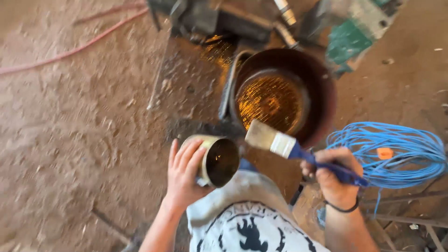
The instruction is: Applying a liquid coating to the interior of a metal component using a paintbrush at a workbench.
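Note:
My left hand (183,173) grips a small metal tin (218,160), tilted so its dark open mouth faces right. My right hand (333,175) holds a flat paintbrush (283,143) by its blue handle, with the pale bristles pointing up and left toward the tin. Just beyond the brush lies a round, rust-brown metal drum part (322,88) whose inner disc shines wet and amber. A black band circles my right wrist.
A coil of blue wire (396,154) lies at the right. A red hose (74,46) runs across the dusty concrete floor at upper left. Dark machine parts (219,18) and a green-and-grey object (354,37) sit at the top. My printed grey shirt (247,219) fills the bottom.

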